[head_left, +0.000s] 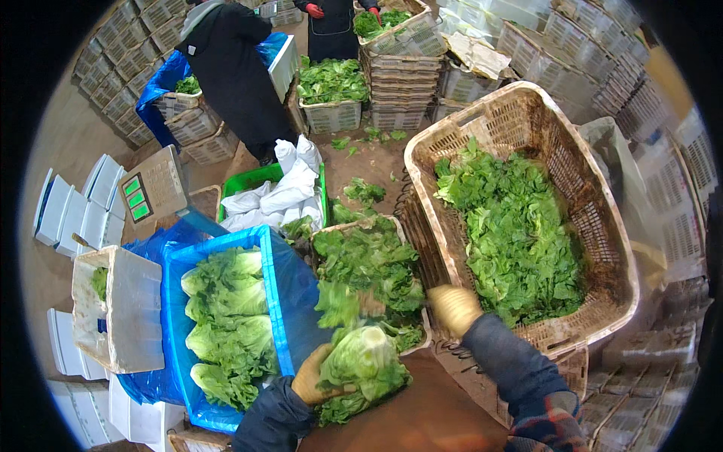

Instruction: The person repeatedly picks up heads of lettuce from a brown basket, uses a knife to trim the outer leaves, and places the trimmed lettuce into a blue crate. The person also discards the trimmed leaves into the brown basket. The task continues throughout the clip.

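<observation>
My gloved left hand [316, 373] grips a lettuce head [358, 365] low in the middle, its pale cut end facing up. My gloved right hand [454, 309], blurred, is beside a crate of loose trimmed leaves [365, 264]; its finger shape is unclear. Blurred leaves are between my hands. To the left, a blue-lined bin [267, 294] holds several lettuce heads [226, 324] in a column. To the right stands a large dirty plastic crate [520, 94] with leafy greens [504, 241]. A brown surface [414, 410] lies beneath my hands.
A scale [158, 192], white foam box [113, 346] and green crate of white bags [241, 181] stand left and ahead. Two other people [233, 83] [327, 38] are among stacked crates [399, 98] behind. White containers [71, 211] line the left, more crates [655, 196] the right.
</observation>
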A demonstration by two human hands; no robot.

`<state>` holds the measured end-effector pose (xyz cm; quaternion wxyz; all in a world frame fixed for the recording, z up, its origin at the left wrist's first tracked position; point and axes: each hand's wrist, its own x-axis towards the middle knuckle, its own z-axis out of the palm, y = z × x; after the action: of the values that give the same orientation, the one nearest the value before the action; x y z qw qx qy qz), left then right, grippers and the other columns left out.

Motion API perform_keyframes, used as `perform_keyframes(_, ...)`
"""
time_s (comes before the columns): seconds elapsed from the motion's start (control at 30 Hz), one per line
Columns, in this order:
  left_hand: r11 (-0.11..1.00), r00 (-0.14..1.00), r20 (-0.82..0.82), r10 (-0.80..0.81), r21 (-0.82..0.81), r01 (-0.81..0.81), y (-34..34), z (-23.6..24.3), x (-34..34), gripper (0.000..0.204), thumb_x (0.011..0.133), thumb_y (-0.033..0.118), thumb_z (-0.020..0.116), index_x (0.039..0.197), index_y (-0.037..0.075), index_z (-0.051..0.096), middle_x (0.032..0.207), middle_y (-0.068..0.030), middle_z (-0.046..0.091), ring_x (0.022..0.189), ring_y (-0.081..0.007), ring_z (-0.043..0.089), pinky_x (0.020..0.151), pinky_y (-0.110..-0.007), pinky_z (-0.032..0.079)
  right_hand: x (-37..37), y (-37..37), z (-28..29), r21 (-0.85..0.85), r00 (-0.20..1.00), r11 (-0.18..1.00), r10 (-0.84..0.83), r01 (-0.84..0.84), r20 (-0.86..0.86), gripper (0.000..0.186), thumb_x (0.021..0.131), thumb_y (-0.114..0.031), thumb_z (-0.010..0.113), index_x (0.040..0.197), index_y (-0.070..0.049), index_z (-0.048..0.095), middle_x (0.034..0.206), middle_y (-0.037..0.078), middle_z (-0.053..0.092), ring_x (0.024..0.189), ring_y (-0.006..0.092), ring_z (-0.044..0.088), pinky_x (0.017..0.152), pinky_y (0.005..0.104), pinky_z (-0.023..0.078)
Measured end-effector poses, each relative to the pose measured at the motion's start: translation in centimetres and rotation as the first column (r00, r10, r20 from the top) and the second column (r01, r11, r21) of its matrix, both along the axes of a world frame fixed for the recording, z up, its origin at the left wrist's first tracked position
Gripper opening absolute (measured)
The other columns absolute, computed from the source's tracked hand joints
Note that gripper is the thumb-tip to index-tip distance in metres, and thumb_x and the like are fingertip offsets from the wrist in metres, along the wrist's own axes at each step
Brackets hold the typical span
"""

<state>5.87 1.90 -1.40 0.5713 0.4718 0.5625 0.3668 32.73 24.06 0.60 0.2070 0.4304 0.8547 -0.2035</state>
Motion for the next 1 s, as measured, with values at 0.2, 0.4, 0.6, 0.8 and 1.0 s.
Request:
perform_keyframes(0.2,0.999,0.992,-0.115,-0.051,0.005,0.052,7.3,2.2,1.3,0.135,0.068,0.022,0.098,0.165,0.005,0.006,0.146,-0.0242,0.055,0.137,-0.0316,0.053,0.114,-0.039,0.042,2.2,-0.6,-2.8,-0.574,0.565,0.809,-0.416,-0.128,-0.713,0.059,0.098,-0.030,0.073,0.150,-0.010,0.052,0.144,0.013,0.060,0.124,0.0212,0.060,0.099,0.0339,0.052)
perform_keyframes(0.4,0.786,0.752,0.468,0.465,0.173,-0.594,10.0,6.1,3.3,0.122,0.085,0.043,0.083,0.167,0.009,-0.001,0.167,-0.0209,0.026,0.152,-0.0365,0.033,0.113,-0.045,0.043,1.4,-1.6,-7.4,-0.935,-0.314,0.306,-0.919,-0.181,-0.240,0.064,0.103,-0.052,0.058,0.145,-0.003,0.051,0.131,0.011,0.064,0.123,0.0230,0.062,0.102,0.0388,0.054)
perform_keyframes(0.6,0.623,0.838,-0.299,0.456,0.780,-0.060,9.6,4.7,6.4,0.086,0.094,0.046,0.071,0.158,0.002,0.034,0.148,-0.0233,0.053,0.134,-0.0422,0.055,0.113,-0.045,0.043,-0.3,-1.7,-10.4,-0.627,0.059,0.777,-0.625,-0.058,-0.779,0.050,0.102,-0.022,0.062,0.147,-0.005,0.050,0.144,0.012,0.058,0.127,0.0230,0.058,0.105,0.0385,0.052)
perform_keyframes(0.8,0.805,0.685,-0.560,0.466,0.589,-0.066,7.9,4.0,-1.9,0.044,0.085,0.001,0.072,0.129,0.005,0.069,0.118,-0.0139,0.073,0.108,-0.0339,0.071,0.089,-0.041,0.058,0.0,-0.7,-8.9,-0.911,0.139,0.355,-0.912,-0.210,-0.387,0.052,0.097,-0.028,0.073,0.142,-0.007,0.060,0.130,0.009,0.068,0.122,0.0208,0.062,0.100,0.0360,0.054)
perform_keyframes(1.0,0.777,0.793,0.323,0.516,0.214,-0.592,5.4,-2.3,-10.0,0.017,0.091,0.005,0.078,0.107,0.001,0.075,0.096,-0.0071,0.075,0.090,-0.0175,0.069,0.081,-0.032,0.056,-2.5,1.3,-7.1,-0.551,0.334,0.828,-0.492,-0.106,-0.804,0.082,0.090,-0.031,0.083,0.156,-0.006,0.042,0.147,0.017,0.057,0.134,0.0275,0.054,0.107,0.0364,0.048)
